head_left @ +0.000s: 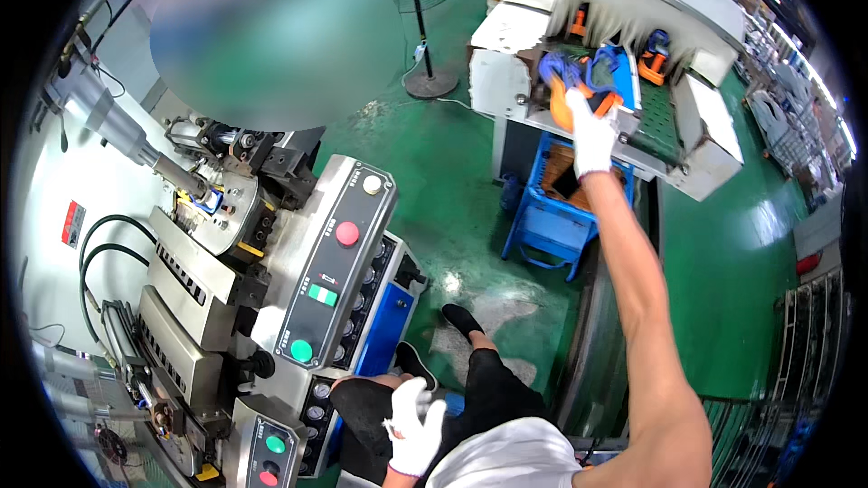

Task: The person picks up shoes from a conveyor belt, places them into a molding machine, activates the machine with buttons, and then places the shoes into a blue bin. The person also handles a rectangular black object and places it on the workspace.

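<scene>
My right hand [593, 137], in a white glove, is stretched out to the far right at the mouth of a conveyor machine. Its fingers close on an orange and blue shoe upper [560, 107], whose shape is partly covered by the glove. Just beyond the hand lies a blue piece [604, 63]. My left hand [414, 434], also gloved in white, is raised near my lap with fingers apart and nothing in it. To its left is a machine control panel [336, 258] with white, red and green buttons.
A dark blue and orange shoe [654, 58] stands on the green conveyor bed [653, 117]. Below the machine mouth is a blue crate stand [551, 233] with a brown top. A metal press machine [194, 298] fills the left side. Behind stands a fan [430, 83] on a round base.
</scene>
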`<move>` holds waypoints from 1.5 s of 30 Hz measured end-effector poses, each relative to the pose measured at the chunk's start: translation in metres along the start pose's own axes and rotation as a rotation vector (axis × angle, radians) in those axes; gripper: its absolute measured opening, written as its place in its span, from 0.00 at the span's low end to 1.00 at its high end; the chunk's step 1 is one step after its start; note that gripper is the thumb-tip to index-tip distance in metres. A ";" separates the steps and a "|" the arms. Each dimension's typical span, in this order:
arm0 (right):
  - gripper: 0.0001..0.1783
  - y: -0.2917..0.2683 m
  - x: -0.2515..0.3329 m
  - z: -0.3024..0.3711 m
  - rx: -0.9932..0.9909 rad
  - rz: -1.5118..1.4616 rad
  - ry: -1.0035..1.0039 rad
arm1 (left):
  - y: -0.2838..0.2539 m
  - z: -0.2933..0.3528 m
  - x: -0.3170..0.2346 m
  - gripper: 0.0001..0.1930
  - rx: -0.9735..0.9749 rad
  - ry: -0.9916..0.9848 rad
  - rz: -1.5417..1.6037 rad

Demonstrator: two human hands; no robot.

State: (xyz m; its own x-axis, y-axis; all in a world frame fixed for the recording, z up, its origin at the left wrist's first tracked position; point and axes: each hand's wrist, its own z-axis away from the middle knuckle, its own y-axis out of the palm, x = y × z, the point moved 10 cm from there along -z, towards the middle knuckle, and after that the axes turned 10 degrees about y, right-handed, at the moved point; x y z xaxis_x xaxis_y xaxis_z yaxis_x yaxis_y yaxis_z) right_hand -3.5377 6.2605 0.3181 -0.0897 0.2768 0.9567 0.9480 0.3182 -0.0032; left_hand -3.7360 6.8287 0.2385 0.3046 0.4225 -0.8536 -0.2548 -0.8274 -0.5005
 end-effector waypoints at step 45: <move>0.32 0.136 0.048 0.710 2.145 0.542 -0.891 | 0.299 0.925 -0.165 0.32 -1.562 -2.761 -0.439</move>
State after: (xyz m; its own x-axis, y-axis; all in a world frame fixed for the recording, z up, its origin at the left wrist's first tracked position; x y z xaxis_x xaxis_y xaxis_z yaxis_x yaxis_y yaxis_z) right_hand -3.6301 6.9611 0.1568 -0.6483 0.6030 0.4649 -0.5384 0.0687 -0.8399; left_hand -4.7113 6.8541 0.0963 -0.4500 -0.8930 0.0099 -0.1148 0.0468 -0.9923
